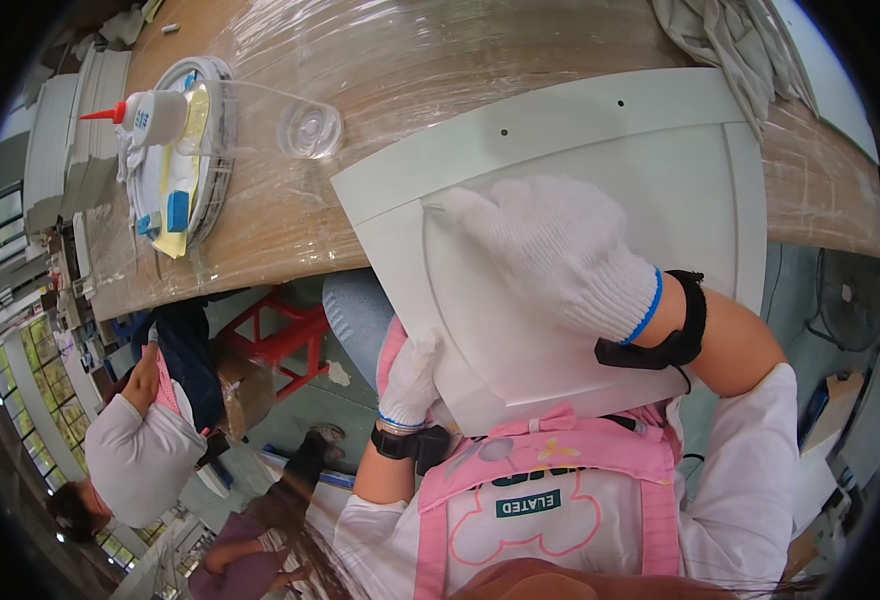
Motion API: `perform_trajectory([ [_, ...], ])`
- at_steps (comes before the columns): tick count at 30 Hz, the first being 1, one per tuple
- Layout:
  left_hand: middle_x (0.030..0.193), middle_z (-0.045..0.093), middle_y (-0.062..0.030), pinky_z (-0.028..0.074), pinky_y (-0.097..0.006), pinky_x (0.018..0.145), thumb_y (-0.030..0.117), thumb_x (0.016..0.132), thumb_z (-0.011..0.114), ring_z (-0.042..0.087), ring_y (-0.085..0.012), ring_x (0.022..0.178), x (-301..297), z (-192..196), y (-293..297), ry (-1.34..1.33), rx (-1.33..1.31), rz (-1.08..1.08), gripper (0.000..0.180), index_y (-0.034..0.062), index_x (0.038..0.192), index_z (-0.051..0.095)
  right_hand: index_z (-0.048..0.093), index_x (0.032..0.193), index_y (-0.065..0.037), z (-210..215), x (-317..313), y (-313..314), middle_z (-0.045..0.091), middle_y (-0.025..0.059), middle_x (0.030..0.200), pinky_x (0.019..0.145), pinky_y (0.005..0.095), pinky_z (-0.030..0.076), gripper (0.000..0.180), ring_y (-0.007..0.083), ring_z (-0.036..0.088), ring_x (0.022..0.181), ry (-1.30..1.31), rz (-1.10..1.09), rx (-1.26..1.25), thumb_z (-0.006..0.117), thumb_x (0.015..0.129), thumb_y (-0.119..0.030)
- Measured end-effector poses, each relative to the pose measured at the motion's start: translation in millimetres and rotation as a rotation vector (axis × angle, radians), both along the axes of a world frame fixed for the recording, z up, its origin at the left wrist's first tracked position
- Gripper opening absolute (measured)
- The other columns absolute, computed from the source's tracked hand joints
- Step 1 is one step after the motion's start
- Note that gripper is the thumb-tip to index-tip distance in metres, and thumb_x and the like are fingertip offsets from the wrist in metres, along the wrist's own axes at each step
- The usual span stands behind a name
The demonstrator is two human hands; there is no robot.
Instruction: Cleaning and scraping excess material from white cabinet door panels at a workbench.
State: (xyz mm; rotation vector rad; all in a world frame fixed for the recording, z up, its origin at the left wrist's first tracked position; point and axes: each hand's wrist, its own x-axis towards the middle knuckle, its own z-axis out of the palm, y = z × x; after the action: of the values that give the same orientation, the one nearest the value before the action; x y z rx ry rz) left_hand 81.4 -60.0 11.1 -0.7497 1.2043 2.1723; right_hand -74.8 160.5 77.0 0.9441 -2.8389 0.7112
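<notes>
A white framed panel (pixel 390 255), like a cabinet door with a recessed middle, rests partly on the table and partly over my lap. Two small dark holes show along its far rail. My left hand (pixel 412 380), in a white knit glove, grips the panel's near left edge. Above the recessed face is my right hand (pixel 560 250), gloved the same way, its fingers closed and reaching to the far left inner corner of the frame. A small greyish tip shows at those fingertips; what it belongs to is hidden.
A wrapped table (pixel 260 225) carries a round white lid (pixel 222 190) with a red-tipped glue bottle (pixel 160 115) and blue blocks (pixel 177 211), plus a clear cup (pixel 310 130). Grey cloth (pixel 735 45) lies far right. A red stool (pixel 280 340) and two people are at left.
</notes>
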Motion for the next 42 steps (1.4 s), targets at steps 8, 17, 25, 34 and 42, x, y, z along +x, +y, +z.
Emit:
perform_trajectory([
  [8, 0.139, 0.053, -0.0163, 0.048, -0.043, 0.104, 0.036, 0.099, 0.058, 0.056, -0.0294, 0.123, 5, -7, -2, 0.021, 0.044, 0.080, 0.060, 0.0002, 0.144, 0.040, 0.063, 0.118, -0.022, -2, 0, 1, 0.063, 0.0050, 0.079, 0.056, 0.0397, 0.049, 0.039, 0.0271, 0.064, 0.069, 0.025, -0.002, 0.002, 0.062, 0.080, -0.015],
  [17, 0.135, 0.055, -0.0126, 0.049, -0.041, 0.102, 0.029, 0.103, 0.051, 0.057, -0.0250, 0.121, 5, -6, -1, 0.092, 0.090, 0.113, 0.048, 0.0020, 0.142, 0.043, 0.060, 0.099, -0.013, -1, 0, 2, 0.061, 0.0058, 0.073, 0.053, 0.0379, 0.048, 0.019, 0.0264, 0.063, 0.065, 0.034, -0.028, -0.082, 0.056, 0.081, -0.016],
  [25, 0.140, 0.051, -0.0167, 0.047, -0.041, 0.103, 0.048, 0.096, 0.058, 0.054, -0.0277, 0.124, 0, 3, -2, 0.180, -0.213, -0.152, 0.074, -0.0042, 0.145, 0.036, 0.061, 0.122, -0.020, -3, 0, 1, 0.065, 0.0064, 0.083, 0.059, 0.0409, 0.049, 0.043, 0.0288, 0.064, 0.071, -0.014, 0.002, -0.071, 0.062, 0.080, -0.013],
  [34, 0.137, 0.052, -0.0176, 0.048, -0.039, 0.101, 0.051, 0.097, 0.055, 0.056, -0.0272, 0.122, 0, 0, -2, 0.038, -0.077, -0.056, 0.076, -0.0056, 0.144, 0.036, 0.060, 0.105, -0.014, -9, 0, 0, 0.059, 0.0052, 0.073, 0.052, 0.0368, 0.048, 0.025, 0.0246, 0.062, 0.066, 0.100, -0.015, -0.053, 0.056, 0.081, -0.016],
  [42, 0.137, 0.052, -0.0171, 0.049, -0.038, 0.100, 0.053, 0.096, 0.055, 0.057, -0.0264, 0.121, -1, 4, 2, 0.045, -0.110, -0.028, 0.078, -0.0055, 0.144, 0.037, 0.061, 0.122, -0.020, -2, 1, 1, 0.065, 0.0077, 0.086, 0.062, 0.0414, 0.050, 0.044, 0.0292, 0.064, 0.074, -0.056, 0.004, -0.073, 0.062, 0.079, -0.011],
])
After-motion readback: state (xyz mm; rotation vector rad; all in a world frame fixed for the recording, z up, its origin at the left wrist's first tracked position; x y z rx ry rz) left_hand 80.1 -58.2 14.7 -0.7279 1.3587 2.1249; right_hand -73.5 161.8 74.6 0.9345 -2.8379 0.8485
